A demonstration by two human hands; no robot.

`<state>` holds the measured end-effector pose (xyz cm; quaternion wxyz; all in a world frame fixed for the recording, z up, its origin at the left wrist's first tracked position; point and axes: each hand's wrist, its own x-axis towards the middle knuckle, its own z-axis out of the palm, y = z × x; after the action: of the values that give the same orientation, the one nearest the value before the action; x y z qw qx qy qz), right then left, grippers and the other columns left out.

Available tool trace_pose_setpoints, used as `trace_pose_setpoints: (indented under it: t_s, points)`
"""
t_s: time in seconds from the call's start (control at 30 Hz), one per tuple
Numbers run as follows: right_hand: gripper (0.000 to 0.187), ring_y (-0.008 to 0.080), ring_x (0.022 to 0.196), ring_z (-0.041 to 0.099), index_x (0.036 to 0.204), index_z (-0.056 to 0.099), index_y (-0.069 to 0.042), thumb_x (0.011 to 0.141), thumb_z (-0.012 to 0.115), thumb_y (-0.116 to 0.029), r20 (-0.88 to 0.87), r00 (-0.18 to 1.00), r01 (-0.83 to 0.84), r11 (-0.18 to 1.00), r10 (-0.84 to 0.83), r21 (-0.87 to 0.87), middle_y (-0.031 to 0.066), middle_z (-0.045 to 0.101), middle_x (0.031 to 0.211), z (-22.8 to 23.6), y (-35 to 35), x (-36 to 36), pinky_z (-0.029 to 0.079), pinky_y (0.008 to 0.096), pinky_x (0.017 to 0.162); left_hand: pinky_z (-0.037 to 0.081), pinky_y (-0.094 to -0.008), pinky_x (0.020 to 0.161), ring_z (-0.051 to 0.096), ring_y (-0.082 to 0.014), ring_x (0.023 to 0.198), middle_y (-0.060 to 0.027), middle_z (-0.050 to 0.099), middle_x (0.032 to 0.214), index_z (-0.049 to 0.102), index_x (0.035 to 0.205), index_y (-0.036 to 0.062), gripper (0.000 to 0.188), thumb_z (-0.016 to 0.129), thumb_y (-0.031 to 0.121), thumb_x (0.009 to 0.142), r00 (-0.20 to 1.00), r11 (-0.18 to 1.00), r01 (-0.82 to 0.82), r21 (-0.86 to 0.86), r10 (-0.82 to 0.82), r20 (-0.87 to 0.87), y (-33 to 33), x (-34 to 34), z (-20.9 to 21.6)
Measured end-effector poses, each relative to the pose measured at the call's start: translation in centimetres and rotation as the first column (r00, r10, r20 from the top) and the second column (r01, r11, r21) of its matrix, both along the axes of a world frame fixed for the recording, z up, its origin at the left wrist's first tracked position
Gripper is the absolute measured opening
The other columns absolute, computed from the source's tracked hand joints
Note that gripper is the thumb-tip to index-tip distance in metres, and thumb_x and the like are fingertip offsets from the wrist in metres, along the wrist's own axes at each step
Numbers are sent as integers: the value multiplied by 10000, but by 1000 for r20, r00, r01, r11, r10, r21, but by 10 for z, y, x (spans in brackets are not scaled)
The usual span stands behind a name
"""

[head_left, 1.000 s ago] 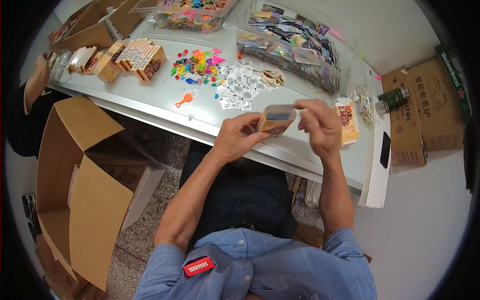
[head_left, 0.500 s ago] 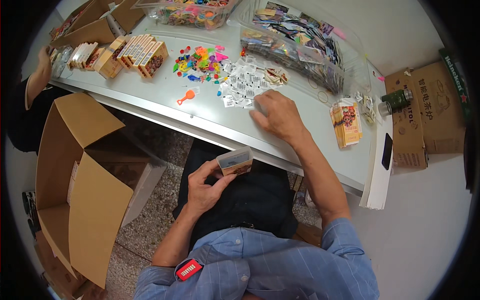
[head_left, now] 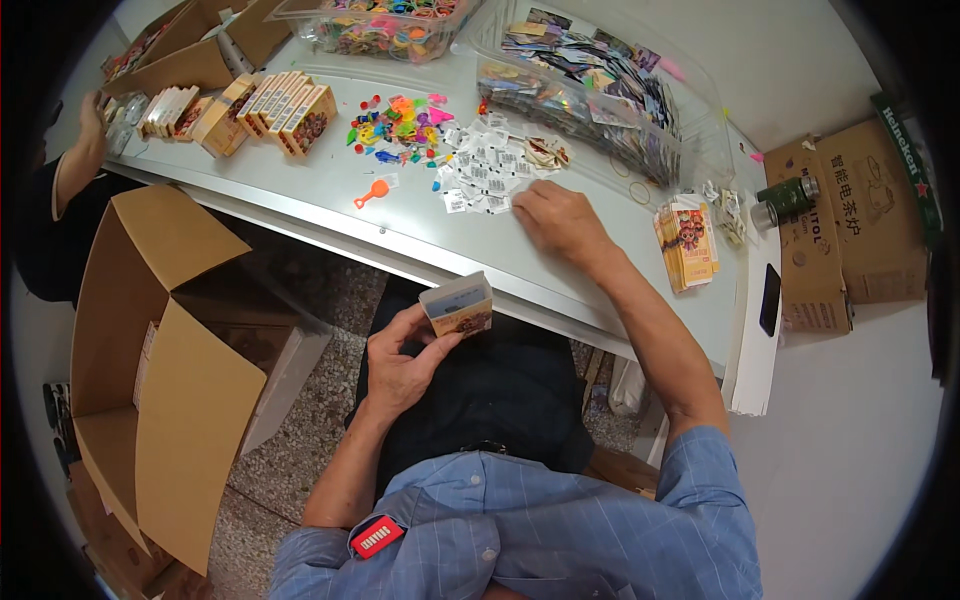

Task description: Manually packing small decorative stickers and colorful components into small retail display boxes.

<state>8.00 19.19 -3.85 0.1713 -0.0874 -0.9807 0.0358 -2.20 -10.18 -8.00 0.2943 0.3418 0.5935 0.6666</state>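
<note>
In front of my lap, below the table edge, my left hand point(head_left: 400, 368) grips a small printed carton point(head_left: 464, 318) between thumb and fingers. Its top gapes open, and something bluish-grey shows inside. My right hand point(head_left: 562, 222) rests on the table with its fingers drawn together at the right side of a pile of small white packets point(head_left: 482, 175). Whatever those fingertips may hold is hidden. Behind the packets lie colourful small plastic toys point(head_left: 402, 122), and an orange toy scoop point(head_left: 373, 193) lies nearer the front edge.
Standing cartons point(head_left: 300, 112) line the table's left. A clear bin of shiny cards point(head_left: 600, 95) and a tub of coloured trinkets point(head_left: 385, 35) stand behind. Flat cartons point(head_left: 687, 245) are stacked at right. A big open cardboard box point(head_left: 200, 420) is at left, near another person's hand point(head_left: 92, 125).
My left hand and the carton have shifted slightly left and up, with the carton's opening tipped more towards me. My right hand's fingers have drawn closer together beside the packets.
</note>
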Motion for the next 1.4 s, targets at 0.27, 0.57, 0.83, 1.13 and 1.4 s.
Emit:
trace_pose_setpoints:
  t_s: [0.27,0.57,0.83,1.13,1.4]
  points:
    - [99,331,784,685,963,678,-55,883,668,-112,57,990,-119,986,126,-119,122,665,907,24,1,-1,562,433,681,556,-277,846,701,-155,960,-113,730,1102,611,1293,-23,459,779,3,866,997,999,-30,25,28,79,9,-20,15]
    - [51,339,794,690,860,627,-39,824,592,-50,346,906,-287,954,242,85,137,629,869,24,12,-36,558,469,661,559,-287,872,691,-156,988,-113,723,1108,606,1283,-35,440,771,1,876,989,996,-58,66,48,137,11,-21,15]
    - [94,191,676,642,980,681,2,934,644,-71,-45,999,-51,778,29,-626,69,667,821,29,3,23,525,324,608,567,-287,811,680,-125,913,-88,725,1034,640,1244,-33,405,786,31,872,993,995,-78,57,72,91,29,-33,21]
    - [109,80,657,581,975,672,10,986,643,-95,-20,982,62,421,-186,-905,9,619,775,102,-26,82,477,263,592,574,-291,735,665,-143,915,-89,709,1042,668,1263,29,468,811,30,817,981,991,105,-77,-116,-156,105,-19,44]
    - [90,260,754,625,1006,660,-14,926,670,-54,82,995,-13,921,49,-389,106,638,849,126,-16,78,489,362,669,585,-310,774,678,-166,935,-99,701,1061,676,1256,49,428,784,20,843,946,965,262,-22,-261,-190,122,-11,36]
